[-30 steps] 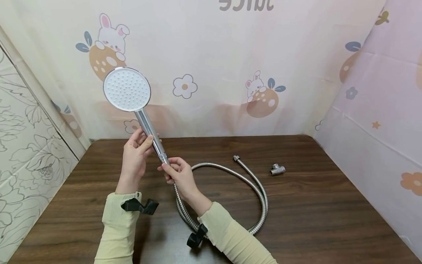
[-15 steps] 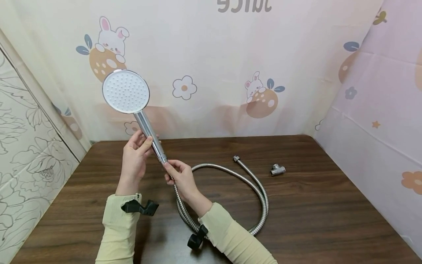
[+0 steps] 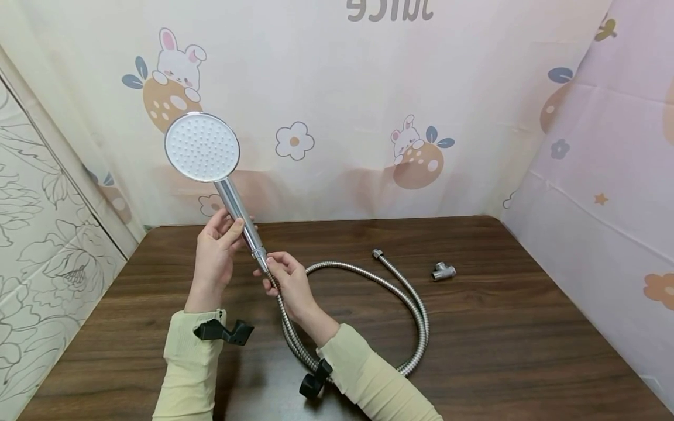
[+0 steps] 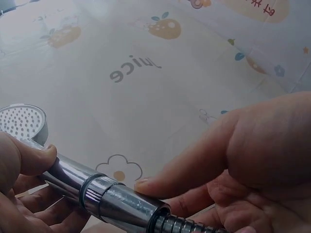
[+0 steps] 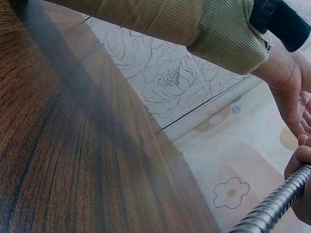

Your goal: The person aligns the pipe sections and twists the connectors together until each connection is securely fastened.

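A chrome handheld shower head (image 3: 202, 146) with a white nozzle face stands tilted, face toward the camera. My left hand (image 3: 215, 260) grips its handle (image 4: 68, 172), thumb in front and fingers behind. At the handle's lower end, my right hand (image 3: 292, 287) pinches the smooth metal hose nut (image 4: 131, 206), its thumb lying along the nut. The nut sits against the handle's ribbed collar; how far it is threaded on is hidden. From it the ribbed metal shower hose (image 3: 421, 318) runs down under my right hand; in the right wrist view the hose (image 5: 269, 213) crosses the lower right corner.
The hose lies coiled on the dark wooden table (image 3: 505, 339), its free end nut (image 3: 377, 253) toward the back. A small chrome tee fitting (image 3: 444, 271) lies to the right of it. Printed curtains (image 3: 337, 117) rise behind the table and at both sides.
My right fingers have shifted slightly around the hose nut, loosening and closing on it again. The shower head and left hand stay almost where they were; the view has tilted a little.
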### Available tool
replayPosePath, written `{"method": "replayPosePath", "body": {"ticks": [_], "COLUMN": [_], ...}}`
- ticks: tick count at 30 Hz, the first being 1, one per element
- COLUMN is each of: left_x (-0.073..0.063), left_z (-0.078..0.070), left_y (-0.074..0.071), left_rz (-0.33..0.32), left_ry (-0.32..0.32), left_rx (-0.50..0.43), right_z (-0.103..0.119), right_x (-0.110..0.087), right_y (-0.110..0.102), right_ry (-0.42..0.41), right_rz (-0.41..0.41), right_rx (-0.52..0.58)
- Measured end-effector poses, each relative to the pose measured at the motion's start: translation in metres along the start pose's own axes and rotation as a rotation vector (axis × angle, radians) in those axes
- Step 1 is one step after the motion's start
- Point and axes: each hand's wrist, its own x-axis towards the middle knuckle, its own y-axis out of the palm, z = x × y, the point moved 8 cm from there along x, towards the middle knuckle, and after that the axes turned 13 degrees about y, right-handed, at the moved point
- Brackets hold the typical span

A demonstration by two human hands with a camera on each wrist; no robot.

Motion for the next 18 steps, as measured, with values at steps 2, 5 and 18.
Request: {"method": "replayPosePath", "body": {"ticks": [2,5,18], "left_x": [-0.0002,-0.0002,0.0005], "left_z": [-0.0004,-0.0012,-0.0008], "left_y": [-0.0005,-0.0003,-0.0005], "left_rz": [-0.001,0.004,0.008], "left_ry": [0.001,0.004,0.010], "left_rx": [0.005,0.004,-0.017], "right_z": [-0.0011,-0.0019,-0.0007], "right_x": [0.0006,0.0013,-0.0001], "right_y": [0.0000,-0.0015,-0.0044], "right_ry": [0.012,0.022,-0.013], "right_rz": [-0.008,-0.037,-0.077], "right_rx": [0.004,-0.005,-0.034]}}
